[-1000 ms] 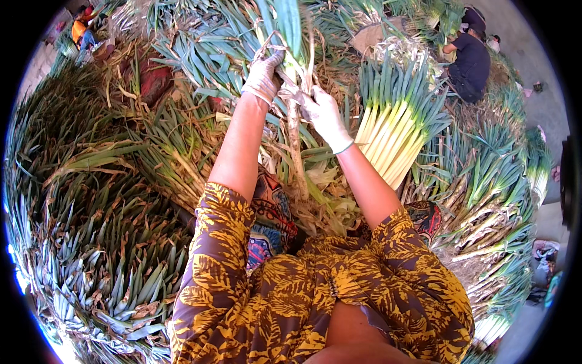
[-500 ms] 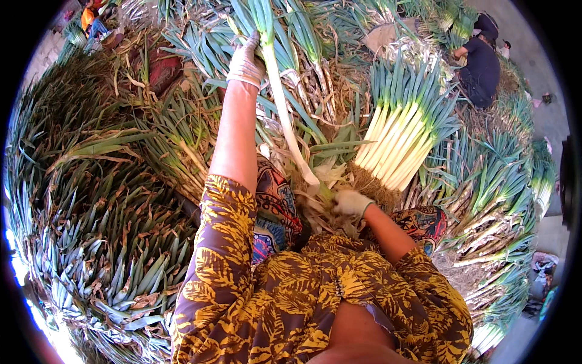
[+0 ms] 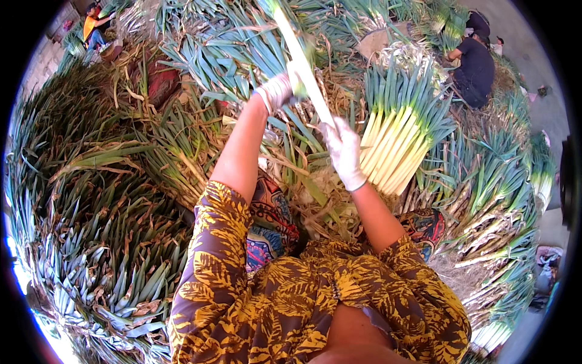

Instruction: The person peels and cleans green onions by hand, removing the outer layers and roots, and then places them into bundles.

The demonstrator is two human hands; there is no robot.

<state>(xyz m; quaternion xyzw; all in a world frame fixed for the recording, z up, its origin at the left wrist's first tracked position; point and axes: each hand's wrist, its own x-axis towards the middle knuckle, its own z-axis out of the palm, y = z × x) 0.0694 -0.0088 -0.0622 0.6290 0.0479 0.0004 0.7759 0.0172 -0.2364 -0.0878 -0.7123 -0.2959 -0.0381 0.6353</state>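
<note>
My right hand [image 3: 344, 151], in a pale glove, is closed round the lower white end of a long green onion [image 3: 305, 70]. The stalk slants up and to the left, and its green top runs off the upper edge. My left hand [image 3: 276, 93], gloved too, is against the stalk farther up. Its fingers are smeared by motion beside a green blur, so their grip is unclear. Just right of my right hand lies a neat row of cleaned green onions [image 3: 397, 139], white ends toward me. Loose peelings [image 3: 327, 209] lie between my knees.
A large heap of untrimmed green onions [image 3: 115, 230] fills the left side. More green onions [image 3: 491, 200] are piled on the right and ahead. One person [image 3: 473, 70] crouches at the far right, another [image 3: 94, 27] sits at the far left. A red cloth [image 3: 162, 79] shows among the leaves.
My right hand has risen from the peelings to the white end of the green onion. My left hand has moved right and nearer, and the stalk has shifted up and right.
</note>
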